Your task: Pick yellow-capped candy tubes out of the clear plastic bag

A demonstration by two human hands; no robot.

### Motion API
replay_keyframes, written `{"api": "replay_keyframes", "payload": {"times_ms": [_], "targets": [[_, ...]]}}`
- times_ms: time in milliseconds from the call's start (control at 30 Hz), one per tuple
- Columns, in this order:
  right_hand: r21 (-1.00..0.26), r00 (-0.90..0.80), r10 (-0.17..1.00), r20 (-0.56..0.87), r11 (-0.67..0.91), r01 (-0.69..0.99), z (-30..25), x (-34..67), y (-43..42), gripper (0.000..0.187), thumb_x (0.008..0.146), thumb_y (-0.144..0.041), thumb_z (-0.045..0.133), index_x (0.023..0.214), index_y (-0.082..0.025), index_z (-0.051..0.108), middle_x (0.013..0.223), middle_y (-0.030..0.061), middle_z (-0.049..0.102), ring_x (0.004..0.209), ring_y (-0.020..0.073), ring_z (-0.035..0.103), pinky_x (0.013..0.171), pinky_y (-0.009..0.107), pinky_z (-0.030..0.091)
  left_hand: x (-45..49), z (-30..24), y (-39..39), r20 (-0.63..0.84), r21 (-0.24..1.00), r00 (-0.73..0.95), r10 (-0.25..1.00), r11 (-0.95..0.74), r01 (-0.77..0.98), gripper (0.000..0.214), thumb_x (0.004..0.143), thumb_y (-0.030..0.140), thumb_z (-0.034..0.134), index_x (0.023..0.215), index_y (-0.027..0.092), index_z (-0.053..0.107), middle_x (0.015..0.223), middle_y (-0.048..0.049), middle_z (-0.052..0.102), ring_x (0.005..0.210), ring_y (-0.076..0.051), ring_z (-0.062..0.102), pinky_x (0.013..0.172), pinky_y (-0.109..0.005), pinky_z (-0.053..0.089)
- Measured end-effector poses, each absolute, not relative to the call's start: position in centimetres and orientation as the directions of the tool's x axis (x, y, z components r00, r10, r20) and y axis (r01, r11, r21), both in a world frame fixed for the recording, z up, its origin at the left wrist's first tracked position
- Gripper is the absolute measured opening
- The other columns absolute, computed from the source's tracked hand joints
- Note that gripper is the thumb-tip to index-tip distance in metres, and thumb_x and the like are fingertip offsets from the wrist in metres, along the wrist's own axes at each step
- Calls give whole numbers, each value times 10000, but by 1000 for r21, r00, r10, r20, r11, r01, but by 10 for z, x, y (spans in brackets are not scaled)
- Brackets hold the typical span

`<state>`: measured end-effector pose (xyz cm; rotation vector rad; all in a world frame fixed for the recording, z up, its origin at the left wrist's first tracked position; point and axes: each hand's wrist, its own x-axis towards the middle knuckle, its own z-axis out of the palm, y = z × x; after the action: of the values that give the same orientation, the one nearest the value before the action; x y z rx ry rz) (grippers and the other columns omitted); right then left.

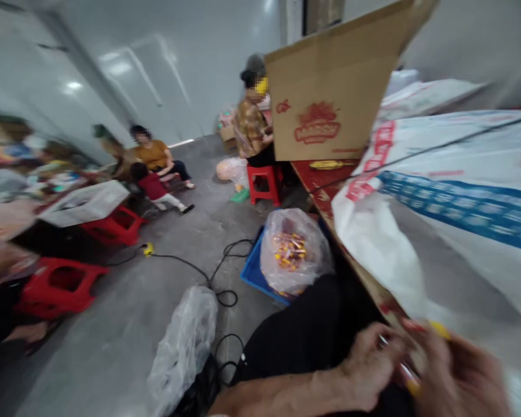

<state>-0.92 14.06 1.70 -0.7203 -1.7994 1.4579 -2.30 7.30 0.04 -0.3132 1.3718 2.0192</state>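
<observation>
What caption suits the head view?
Left hand and right hand holding small pieces; plastic bag in blue tray beyond.

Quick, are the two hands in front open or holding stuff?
Left hand: closed, fingers curled around a small shiny piece.
Right hand: blurred, beside a small yellow-ended piece; grip can't be told.

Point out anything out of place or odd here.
The black cord looks untidy: it lies in loose loops across the open floor, where feet might catch it. Crumpled clear plastic beside it adds to the clutter.
</observation>
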Motion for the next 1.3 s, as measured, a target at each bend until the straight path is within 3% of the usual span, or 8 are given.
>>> {"api": "replay_keyframes", "payload": {"times_ms": [167,367,500,700,833,967,1167,1300], "targets": [[-971,-417,882,218,237,-6,28,-4,138,430,923,-648,710,957,-225,639,872,53,704,776,236,685,689,345,565,-21,33,54,-401,798,-751,525,-201,-567,693,626,808,867,833,192,627,658,29,574,569,-103,492,544,-229,381],[-756,-366,751,550,634,165,15,32,207,265,1052,-466,578,974,-224,652,894,50,721,787,213,656,812,371,532,-22,22,64,-457,728,-644,614,-157,-667,638,649,709,926,873,168,673,712,14,584,570,-85,483,485,-191,359],[-809,-283,865,415,493,321,-13,71,260,350,989,-548,576,909,-213,639,839,54,702,740,223,625,753,365,503,-24,19,81,-392,834,-686,613,-79,-547,542,756,661,877,914,179,688,707,12,597,582,-98,497,517,-196,408],[-951,-217,971,102,159,267,-32,82,282,445,942,-657,565,927,-216,620,825,45,711,676,215,614,676,346,480,-38,21,138,31,998,-777,628,23,59,240,932,441,741,995,209,751,841,-50,700,728,-172,634,693,-253,523],[-928,-283,950,131,218,303,-33,77,282,402,966,-613,527,905,-228,623,814,40,718,727,234,646,765,376,486,-41,-12,168,428,811,-561,709,-27,585,122,975,238,632,954,233,751,921,-88,741,888,-228,701,865,-331,558],[-915,-287,944,161,252,315,-38,77,283,400,987,-614,506,920,-235,615,819,42,719,744,239,656,776,377,489,-40,-37,173,576,614,-357,736,-101,783,228,1017,138,503,985,219,713,872,-60,729,838,-193,692,827,-311,555],[-912,-316,932,176,275,303,-44,79,283,404,1013,-615,510,924,-236,619,806,36,725,684,231,658,749,374,496,-74,-22,177,443,770,-634,634,94,631,173,1021,250,520,1021,205,688,839,-7,706,689,-138,654,681,-242,536],[-908,-316,933,174,276,316,-44,78,282,401,1020,-607,520,925,-234,631,822,34,728,691,223,654,741,362,492,-142,-5,215,315,726,-772,552,383,571,231,975,197,482,1070,176,692,999,-81,737,858,-209,712,842,-326,571]]}}
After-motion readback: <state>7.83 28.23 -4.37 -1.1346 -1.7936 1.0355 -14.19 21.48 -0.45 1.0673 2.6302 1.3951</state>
